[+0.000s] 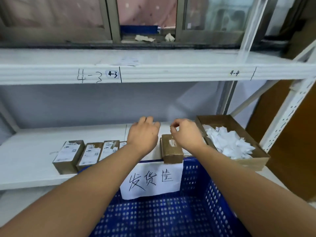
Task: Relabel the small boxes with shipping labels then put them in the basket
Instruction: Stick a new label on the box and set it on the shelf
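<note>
Blue perforated plastic basket (196, 194) sits under us, small brown cardboard box (171, 151) at the white shelf (34, 151) edge above its rim; right hand (186, 135) pinches a tiny scrap (171, 127) (label bit?), left hand (143, 134) fingers we cannot tell, so a nudge may drop the box in unlabelled.

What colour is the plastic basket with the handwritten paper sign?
The basket is blue; head view shows it best.

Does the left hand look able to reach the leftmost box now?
Probably yes. The left hand hovers above the shelf; the leftmost box stands to its left, top uncovered, with only low boxes between. Whether its fingers hold something is hidden.
</note>
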Demonstrator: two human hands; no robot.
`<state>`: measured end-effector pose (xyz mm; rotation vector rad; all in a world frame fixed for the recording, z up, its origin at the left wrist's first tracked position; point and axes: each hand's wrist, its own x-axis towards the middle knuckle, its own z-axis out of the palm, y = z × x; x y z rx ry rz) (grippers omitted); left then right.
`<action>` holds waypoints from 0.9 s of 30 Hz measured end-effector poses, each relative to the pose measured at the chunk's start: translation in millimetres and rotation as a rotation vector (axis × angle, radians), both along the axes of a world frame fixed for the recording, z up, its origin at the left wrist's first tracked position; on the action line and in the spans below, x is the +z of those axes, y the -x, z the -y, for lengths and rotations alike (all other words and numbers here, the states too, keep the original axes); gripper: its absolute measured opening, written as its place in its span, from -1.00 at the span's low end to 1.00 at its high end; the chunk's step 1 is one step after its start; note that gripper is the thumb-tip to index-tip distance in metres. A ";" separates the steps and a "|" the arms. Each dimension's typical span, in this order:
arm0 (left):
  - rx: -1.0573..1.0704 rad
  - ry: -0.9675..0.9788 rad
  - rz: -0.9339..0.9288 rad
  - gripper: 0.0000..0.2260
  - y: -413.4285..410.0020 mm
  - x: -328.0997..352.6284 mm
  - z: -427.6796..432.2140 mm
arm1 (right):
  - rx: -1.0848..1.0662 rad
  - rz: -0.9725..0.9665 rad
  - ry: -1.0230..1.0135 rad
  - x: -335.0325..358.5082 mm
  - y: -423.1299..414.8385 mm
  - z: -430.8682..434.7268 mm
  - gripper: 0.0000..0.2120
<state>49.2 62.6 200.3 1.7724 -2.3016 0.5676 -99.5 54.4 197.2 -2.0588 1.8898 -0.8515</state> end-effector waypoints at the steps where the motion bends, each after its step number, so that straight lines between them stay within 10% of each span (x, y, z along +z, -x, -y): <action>1: -0.002 0.030 -0.007 -0.74 -4.5 10.9 -4.0 | 0.013 -0.022 0.037 11.5 -5.6 -4.1 -0.81; 7: 0.002 0.165 0.051 -0.77 -36.9 65.7 -16.6 | 0.110 -0.255 0.203 71.1 -36.3 -22.0 -0.76; 13: 0.017 0.289 -0.283 -0.65 -61.6 127.0 -1.8 | 0.117 -0.403 0.353 131.9 -63.7 -15.4 -0.66; 27: -0.007 0.104 -0.370 -0.57 -104.2 146.8 39.1 | 0.144 -0.575 0.257 169.5 -109.8 36.1 -0.47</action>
